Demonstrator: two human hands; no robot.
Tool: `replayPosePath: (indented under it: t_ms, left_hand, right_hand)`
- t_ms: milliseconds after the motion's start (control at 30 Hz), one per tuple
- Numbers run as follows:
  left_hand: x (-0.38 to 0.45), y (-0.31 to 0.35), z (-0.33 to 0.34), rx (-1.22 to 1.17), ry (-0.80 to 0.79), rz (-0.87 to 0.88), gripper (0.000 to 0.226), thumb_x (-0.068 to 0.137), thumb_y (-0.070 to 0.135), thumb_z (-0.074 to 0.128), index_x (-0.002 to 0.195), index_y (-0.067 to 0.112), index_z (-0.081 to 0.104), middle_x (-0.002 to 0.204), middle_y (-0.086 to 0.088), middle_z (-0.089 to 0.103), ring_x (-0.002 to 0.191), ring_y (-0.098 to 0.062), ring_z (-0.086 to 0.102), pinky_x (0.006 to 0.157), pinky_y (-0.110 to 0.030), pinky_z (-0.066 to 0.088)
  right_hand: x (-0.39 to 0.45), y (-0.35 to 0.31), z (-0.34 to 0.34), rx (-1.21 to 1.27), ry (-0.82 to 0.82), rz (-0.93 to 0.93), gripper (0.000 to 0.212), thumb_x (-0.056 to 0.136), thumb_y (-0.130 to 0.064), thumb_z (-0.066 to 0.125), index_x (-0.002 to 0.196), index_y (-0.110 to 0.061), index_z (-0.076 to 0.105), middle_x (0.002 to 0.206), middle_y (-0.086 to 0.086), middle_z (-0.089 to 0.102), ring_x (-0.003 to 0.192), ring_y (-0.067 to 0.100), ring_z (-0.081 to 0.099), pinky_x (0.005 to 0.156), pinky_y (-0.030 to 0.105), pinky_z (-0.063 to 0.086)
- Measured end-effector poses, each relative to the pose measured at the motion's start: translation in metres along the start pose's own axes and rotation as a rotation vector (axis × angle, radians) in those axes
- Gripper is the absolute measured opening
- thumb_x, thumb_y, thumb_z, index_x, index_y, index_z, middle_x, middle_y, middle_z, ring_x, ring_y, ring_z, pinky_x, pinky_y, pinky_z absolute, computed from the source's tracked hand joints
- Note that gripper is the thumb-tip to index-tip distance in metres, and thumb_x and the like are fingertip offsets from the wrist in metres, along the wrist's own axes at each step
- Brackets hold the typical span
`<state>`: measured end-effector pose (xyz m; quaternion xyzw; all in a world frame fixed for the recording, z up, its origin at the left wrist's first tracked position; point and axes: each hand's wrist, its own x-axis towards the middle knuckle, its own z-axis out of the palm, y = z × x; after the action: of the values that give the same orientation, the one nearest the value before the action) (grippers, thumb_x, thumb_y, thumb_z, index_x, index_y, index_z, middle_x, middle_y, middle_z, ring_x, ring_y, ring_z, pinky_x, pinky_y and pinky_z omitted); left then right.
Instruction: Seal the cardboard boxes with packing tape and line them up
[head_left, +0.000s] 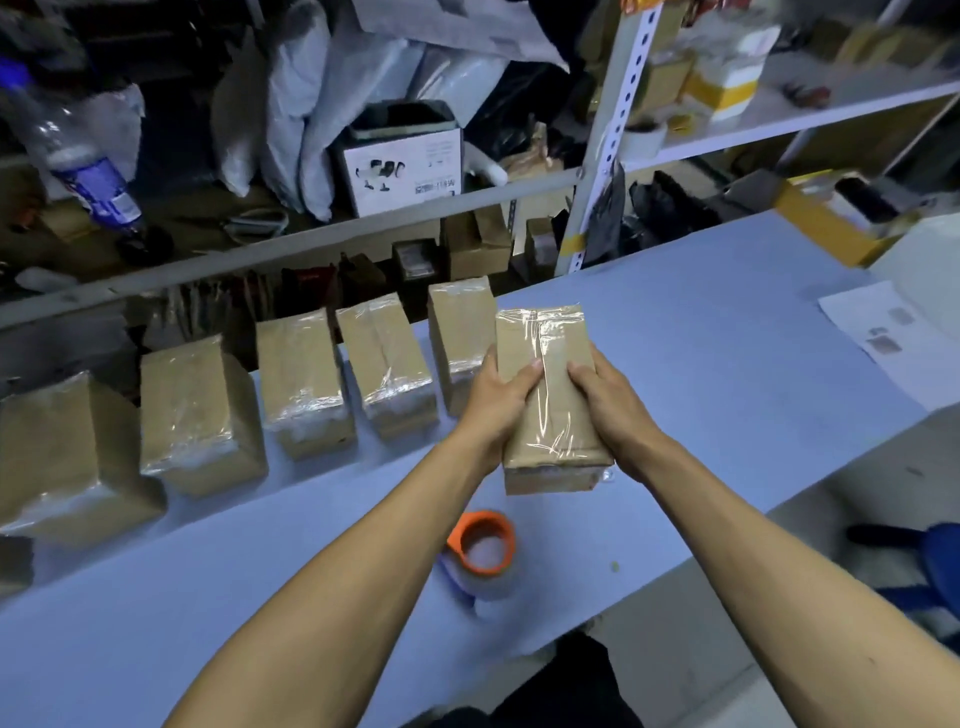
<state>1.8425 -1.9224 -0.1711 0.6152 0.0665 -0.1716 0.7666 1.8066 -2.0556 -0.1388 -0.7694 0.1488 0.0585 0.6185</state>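
A taped brown cardboard box (550, 332) is held between both hands above the pale blue table (701, 364). My left hand (496, 400) grips its left side with the thumb on top. On the right side, my right hand (610, 410) clasps it the same way. Clear tape shines along the box's top and near end. To its left, several sealed boxes stand in a row along the table's far edge, from the nearest one (460, 332) to the far left one (57, 457). An orange tape dispenser (483, 545) with a clear roll lies on the table below the held box.
Metal shelving (613, 119) crammed with bags, small boxes and a white carton (405, 166) stands behind the table. A plastic bottle (78, 150) lies on the left shelf. Paper sheets (883, 332) rest at the table's right end. A blue chair (935, 561) sits at the lower right.
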Motion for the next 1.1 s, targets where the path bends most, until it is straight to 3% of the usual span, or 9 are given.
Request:
replayPosePath:
  t_ms: [233, 300, 400, 467, 600, 700, 900, 1033, 1100]
  left_hand:
    - [0.096, -0.014, 0.083, 0.025, 0.121, -0.037, 0.035, 0.089, 0.026, 0.067, 0.122, 0.024, 0.057, 0.114, -0.003, 0.071, 0.100, -0.022, 0.071, 0.090, -0.047, 0.057]
    - [0.119, -0.020, 0.096, 0.037, 0.161, -0.052, 0.035, 0.087, 0.029, 0.066, 0.121, 0.028, 0.058, 0.113, -0.002, 0.071, 0.100, -0.022, 0.071, 0.090, -0.048, 0.056]
    - [0.161, -0.036, 0.107, 0.101, 0.276, -0.081, 0.033, 0.085, 0.037, 0.066, 0.118, 0.034, 0.059, 0.111, 0.003, 0.072, 0.100, -0.019, 0.071, 0.092, -0.049, 0.055]
    - [0.180, -0.049, 0.107, 0.216, 0.354, -0.087, 0.039, 0.084, 0.041, 0.064, 0.121, 0.032, 0.057, 0.108, 0.007, 0.072, 0.099, -0.015, 0.070, 0.093, -0.045, 0.055]
    - [0.209, -0.069, 0.104, 0.399, 0.466, -0.082, 0.044, 0.095, 0.032, 0.059, 0.137, 0.023, 0.047, 0.109, 0.010, 0.067, 0.100, -0.010, 0.065, 0.086, -0.022, 0.051]
    - [0.233, -0.067, 0.096, 0.482, 0.495, -0.050, 0.041, 0.097, 0.034, 0.057, 0.136, 0.023, 0.049, 0.108, 0.015, 0.066, 0.099, -0.004, 0.063, 0.076, -0.005, 0.044]
    - [0.282, -0.051, 0.080, 0.531, 0.528, -0.043, 0.038, 0.096, 0.033, 0.059, 0.131, 0.020, 0.053, 0.112, 0.006, 0.069, 0.101, -0.007, 0.066, 0.084, -0.016, 0.050]
    - [0.277, -0.045, 0.084, 0.626, 0.570, -0.019, 0.036, 0.095, 0.031, 0.061, 0.128, 0.017, 0.054, 0.110, 0.007, 0.067, 0.100, -0.009, 0.064, 0.077, -0.005, 0.043]
    - [0.274, -0.038, 0.089, 0.716, 0.577, -0.016, 0.043, 0.094, 0.030, 0.062, 0.132, 0.014, 0.049, 0.121, -0.002, 0.064, 0.113, -0.019, 0.060, 0.083, -0.013, 0.042]
  right_hand:
    - [0.112, 0.019, -0.087, -0.052, -0.117, 0.049, 0.034, 0.099, -0.025, 0.041, 0.126, -0.037, 0.056, 0.113, -0.009, 0.070, 0.100, 0.014, 0.069, 0.092, 0.040, 0.054]
    - [0.142, 0.026, -0.100, -0.088, -0.162, 0.089, 0.041, 0.092, -0.038, 0.043, 0.132, -0.044, 0.052, 0.118, -0.010, 0.068, 0.103, 0.015, 0.067, 0.093, 0.042, 0.053]
    - [0.198, 0.048, -0.110, -0.148, -0.232, 0.162, 0.068, 0.078, -0.063, 0.042, 0.144, -0.047, 0.037, 0.137, -0.009, 0.058, 0.117, 0.017, 0.061, 0.102, 0.046, 0.048]
    - [0.223, 0.066, -0.108, -0.176, -0.266, 0.203, 0.073, 0.077, -0.069, 0.039, 0.146, -0.046, 0.034, 0.142, -0.008, 0.054, 0.122, 0.019, 0.058, 0.104, 0.047, 0.046]
    - [0.249, 0.086, -0.097, -0.203, -0.335, 0.248, 0.063, 0.096, -0.054, 0.041, 0.154, -0.041, 0.020, 0.141, -0.006, 0.055, 0.120, 0.018, 0.058, 0.104, 0.039, 0.045]
    - [0.276, 0.087, -0.086, -0.203, -0.322, 0.189, 0.060, 0.102, -0.045, 0.039, 0.156, -0.036, 0.016, 0.145, -0.006, 0.051, 0.125, 0.019, 0.054, 0.107, 0.039, 0.043]
    - [0.329, 0.084, -0.066, -0.203, -0.306, 0.125, 0.065, 0.099, -0.051, 0.038, 0.157, -0.032, 0.016, 0.150, 0.000, 0.047, 0.130, 0.023, 0.051, 0.109, 0.043, 0.041]
    - [0.328, 0.085, -0.066, -0.247, -0.309, 0.105, 0.064, 0.101, -0.049, 0.038, 0.157, -0.028, 0.016, 0.148, 0.003, 0.049, 0.130, 0.025, 0.051, 0.108, 0.041, 0.041]
    - [0.327, 0.081, -0.068, -0.335, -0.302, 0.058, 0.066, 0.102, -0.047, 0.039, 0.158, -0.021, 0.016, 0.153, 0.006, 0.042, 0.137, 0.027, 0.043, 0.113, 0.040, 0.036]
